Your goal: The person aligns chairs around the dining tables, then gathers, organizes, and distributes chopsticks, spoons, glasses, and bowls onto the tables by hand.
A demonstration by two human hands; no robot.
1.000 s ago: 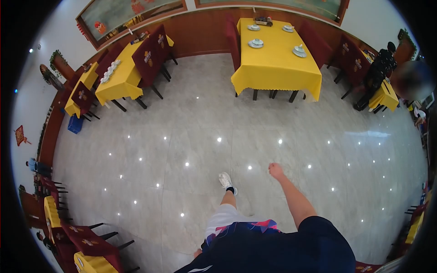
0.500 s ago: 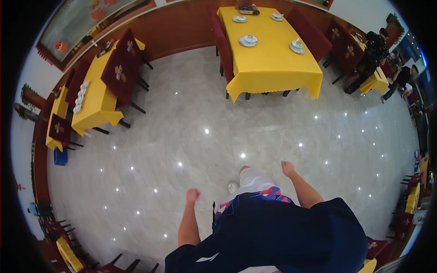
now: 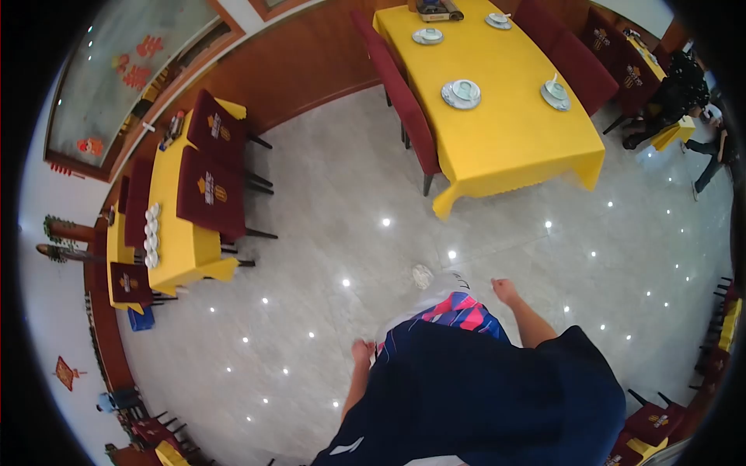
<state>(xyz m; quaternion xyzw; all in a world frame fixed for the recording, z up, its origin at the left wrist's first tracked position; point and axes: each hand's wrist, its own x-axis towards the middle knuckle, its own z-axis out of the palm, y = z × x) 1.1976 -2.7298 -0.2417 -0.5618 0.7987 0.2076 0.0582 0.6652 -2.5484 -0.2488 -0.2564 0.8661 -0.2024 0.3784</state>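
My left hand (image 3: 362, 350) hangs low beside my hip, its fingers curled; what is in it, if anything, is too small to make out. My right hand (image 3: 504, 290) is out in front of my right side over the grey floor (image 3: 311, 233), also with curled fingers, and whether it holds something cannot be told. Neither hand touches furniture. Ahead stands a table with a yellow cloth (image 3: 505, 140), bearing bowls on plates (image 3: 461, 94), another place setting (image 3: 556, 95) and a dark stove (image 3: 439, 9).
Dark red chairs (image 3: 412, 116) flank the big table. At the left, another yellow table (image 3: 175, 233) carries several white cups (image 3: 151, 237), with chairs (image 3: 210, 186) beside it. A person in black (image 3: 680, 93) bends over a table at the right; another person (image 3: 711, 151) is behind.
The big table appears nearer and larger. My left hand came into fuller view, then moved back toward my hip. My right hand stays out in front. The view has turned.
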